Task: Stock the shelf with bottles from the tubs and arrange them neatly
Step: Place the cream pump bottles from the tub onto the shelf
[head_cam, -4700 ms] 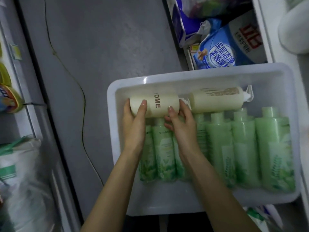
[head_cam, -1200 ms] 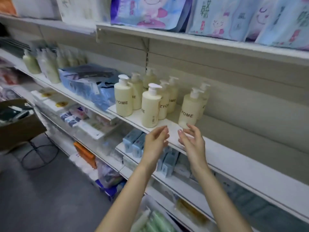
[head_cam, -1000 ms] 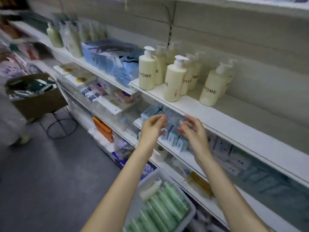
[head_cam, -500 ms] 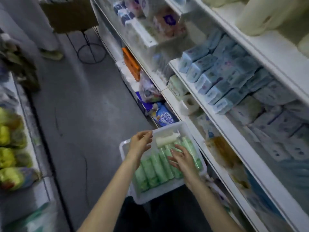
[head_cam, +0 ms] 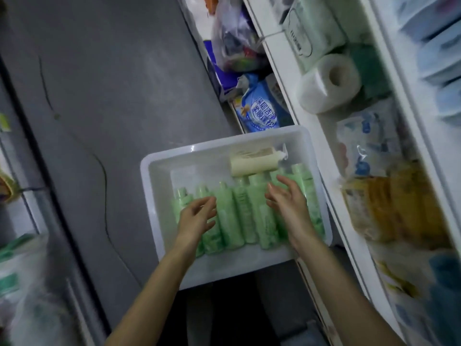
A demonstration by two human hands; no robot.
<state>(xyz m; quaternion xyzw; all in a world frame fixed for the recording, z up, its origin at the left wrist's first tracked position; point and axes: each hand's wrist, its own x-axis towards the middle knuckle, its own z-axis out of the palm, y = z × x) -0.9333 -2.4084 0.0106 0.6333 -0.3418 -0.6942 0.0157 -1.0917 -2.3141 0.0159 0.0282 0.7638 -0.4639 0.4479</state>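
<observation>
Hands empty, both with fingers loosely spread and gripping nothing: left hand (head_cam: 197,218) over the left end of the row of green bottles (head_cam: 239,218), right hand (head_cam: 287,201) over the right end, just short of the cream pump bottle (head_cam: 254,162); contact with the bottles impossible to tell through the blur. Green bottles lying side by side, caps pointing away, in the white tub (head_cam: 152,196) on the grey floor (head_cam: 112,96); cream pump bottle lying crosswise at the far wall, above their caps. Tub close beside the foot of the shelf unit (head_cam: 275,71), near a blue pouch (head_cam: 259,111) and below a paper roll (head_cam: 329,86). Likely risks: smooth, tightly packed bottles slipping from a one-handed grip or dragging a neighbour askew; pump head catching on the caps when lifted; a raised bottle knocking the shelf edge overhead.
</observation>
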